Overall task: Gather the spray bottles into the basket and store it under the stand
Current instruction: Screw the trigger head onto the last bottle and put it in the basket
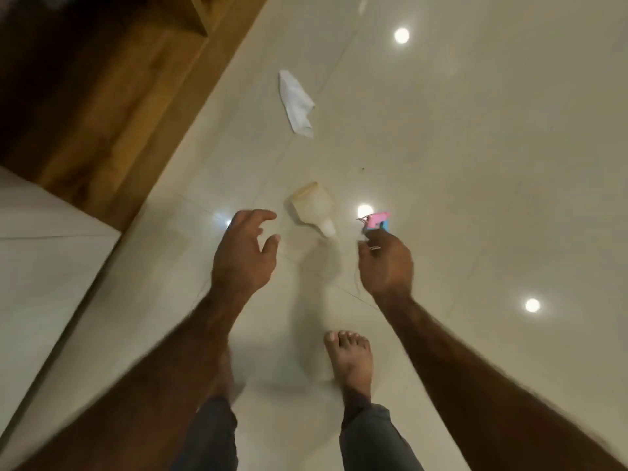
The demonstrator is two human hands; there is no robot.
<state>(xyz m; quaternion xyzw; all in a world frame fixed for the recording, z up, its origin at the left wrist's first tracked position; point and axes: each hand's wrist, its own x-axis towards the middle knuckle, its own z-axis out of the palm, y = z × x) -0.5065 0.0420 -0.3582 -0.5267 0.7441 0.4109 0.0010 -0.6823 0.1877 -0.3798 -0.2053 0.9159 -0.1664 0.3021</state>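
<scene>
Basically I've got glossy cream floor tiles [475, 164] filling most of frame, brown wooden unit [102, 107] upper left. One crumpled white cloth [297, 105] upper centre. One translucent plastic bottle body [314, 209] lies on its side mid-frame, no sprayer on it. Left hand [244, 253] open, fingers spread, just short of it. Right hand [385, 263] closed on one pink-and-blue trigger sprayer head [375, 224]. Step, imo: collecting bottle parts. Next: grab body w/ left. No basket visible.

Left hand [245, 248] spread wide; right hand [385, 263] closed, gripping.
</scene>
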